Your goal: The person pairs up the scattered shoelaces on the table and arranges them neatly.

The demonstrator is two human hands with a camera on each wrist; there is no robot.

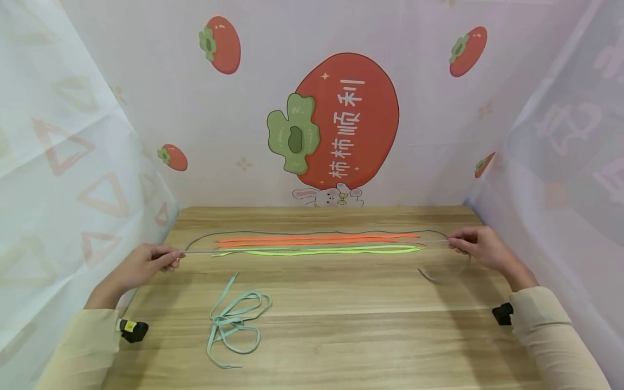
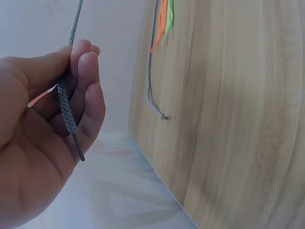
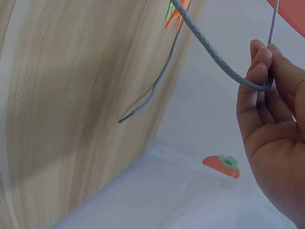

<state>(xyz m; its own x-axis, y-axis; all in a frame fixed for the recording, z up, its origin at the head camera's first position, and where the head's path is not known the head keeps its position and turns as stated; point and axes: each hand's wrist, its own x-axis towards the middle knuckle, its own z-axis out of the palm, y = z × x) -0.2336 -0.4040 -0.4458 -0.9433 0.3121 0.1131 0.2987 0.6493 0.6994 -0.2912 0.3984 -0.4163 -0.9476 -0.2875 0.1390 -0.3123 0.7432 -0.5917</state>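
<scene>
A grey shoelace [image 2: 66, 105] is stretched level across the table between my two hands. My left hand [image 1: 146, 262] pinches it near one end, and its dark tip hangs below the fingers. At the other side my right hand [image 1: 480, 248] pinches it between thumb and fingertips; beyond them a loose tail [image 3: 214, 55] curves away. Beneath and behind the held lace, orange shoelaces [image 1: 312, 238] and neon green shoelaces [image 1: 336, 249] lie side by side in straight lines. Another grey shoelace [image 1: 273, 233] lies behind the orange ones, with its tips resting on the wood.
A pale teal shoelace [image 1: 233, 320] lies loosely looped at the front left of the wooden table [image 1: 341, 336]. Printed white sheets [image 1: 419, 162] hang at the back and both sides, close to my hands. A small black device [image 1: 134, 331] is on the left wrist.
</scene>
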